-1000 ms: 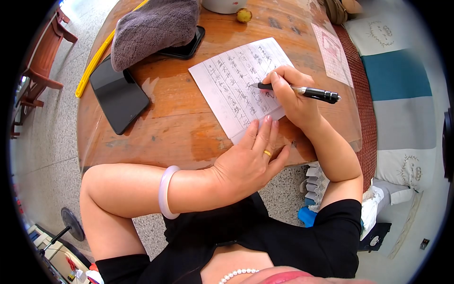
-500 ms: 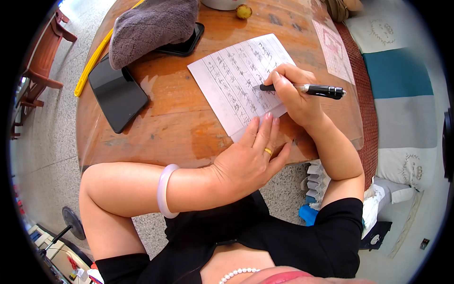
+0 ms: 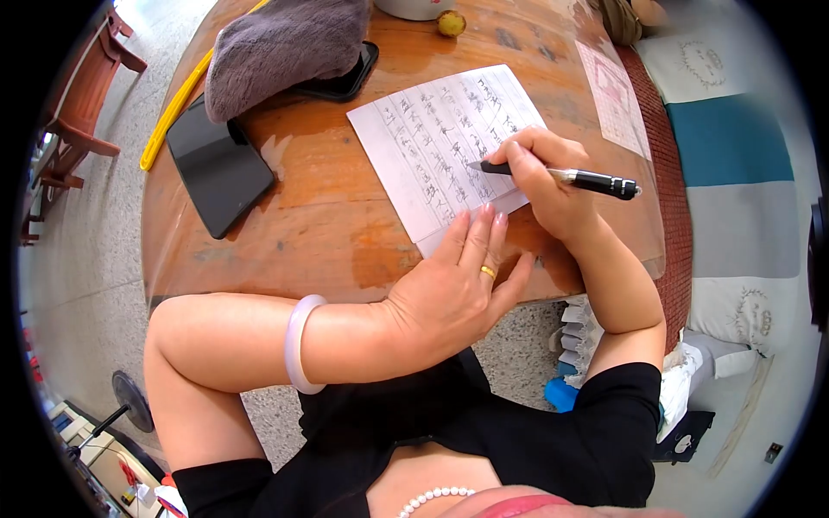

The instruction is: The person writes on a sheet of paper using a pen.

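Observation:
A white sheet of paper (image 3: 393, 151) with columns of handwriting lies slanted on the wooden table (image 3: 319, 242). Closed around a black and silver pen (image 3: 596, 182) is my right hand (image 3: 553, 177), the pen's tip at the writing in the middle of the sheet. My left hand (image 3: 458, 276) rests flat with its fingers stretched out, the fingertips on the paper's lower edge. It wears a gold ring (image 3: 488, 271), and a pale lilac bangle (image 3: 299, 345) circles that wrist.
On the table's left lie a black tablet-like device (image 3: 216, 168), a grey cloth (image 3: 285, 56) over a dark phone (image 3: 350, 82), and a yellow strap (image 3: 173, 112). A small round fruit (image 3: 451, 23) sits near a white container (image 3: 414, 7). A cushioned seat (image 3: 743, 224) stands to the right.
The pen has tilted slightly, its rear end now lower, and its tip has shifted a little on the page. The view has moved slightly. My left hand stays on the paper.

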Tool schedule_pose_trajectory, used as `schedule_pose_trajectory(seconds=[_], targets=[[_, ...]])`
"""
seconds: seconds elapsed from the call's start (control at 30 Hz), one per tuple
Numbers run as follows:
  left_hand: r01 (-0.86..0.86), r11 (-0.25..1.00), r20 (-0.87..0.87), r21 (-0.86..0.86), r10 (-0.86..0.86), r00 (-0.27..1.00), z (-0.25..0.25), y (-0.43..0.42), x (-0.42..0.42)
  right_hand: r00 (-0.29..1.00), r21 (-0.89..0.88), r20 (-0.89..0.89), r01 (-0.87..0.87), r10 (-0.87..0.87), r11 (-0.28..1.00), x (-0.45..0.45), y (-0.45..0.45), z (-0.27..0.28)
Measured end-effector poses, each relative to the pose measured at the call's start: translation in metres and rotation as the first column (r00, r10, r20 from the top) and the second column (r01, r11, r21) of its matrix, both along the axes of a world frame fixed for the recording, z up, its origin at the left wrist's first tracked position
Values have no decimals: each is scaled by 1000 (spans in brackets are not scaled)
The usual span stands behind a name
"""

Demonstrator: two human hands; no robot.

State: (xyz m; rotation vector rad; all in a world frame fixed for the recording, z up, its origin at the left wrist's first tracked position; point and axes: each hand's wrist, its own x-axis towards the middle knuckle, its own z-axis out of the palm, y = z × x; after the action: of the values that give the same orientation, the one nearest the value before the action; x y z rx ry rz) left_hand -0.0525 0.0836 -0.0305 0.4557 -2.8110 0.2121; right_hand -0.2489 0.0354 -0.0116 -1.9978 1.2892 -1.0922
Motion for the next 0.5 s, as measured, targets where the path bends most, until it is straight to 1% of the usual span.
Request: schedule_pose_trajectory(seconds=[0.03,0.13,0.23,0.37,0.5], targets=[[-1,1000,-9,1,1,1000,-1,0,0,1000,-23,-21,-17,17,1000,1,0,-1],[14,1000,7,11,-14,1000,0,-1,-1,1000,-34,16,-11,12,999,0,-2,-6],[22,1000,14,18,-22,1000,0,-1,0,1000,-22,-8,-18,17,1000,2,-1,-1],[31,999,35,14,-31,999,2,-2,0,999,-50,-23,-26,25,998,1,-1,-3],[33,999,45,11,-34,998,0,-1,0,998,-115,-33,-57,54,992,1,-4,-9]])
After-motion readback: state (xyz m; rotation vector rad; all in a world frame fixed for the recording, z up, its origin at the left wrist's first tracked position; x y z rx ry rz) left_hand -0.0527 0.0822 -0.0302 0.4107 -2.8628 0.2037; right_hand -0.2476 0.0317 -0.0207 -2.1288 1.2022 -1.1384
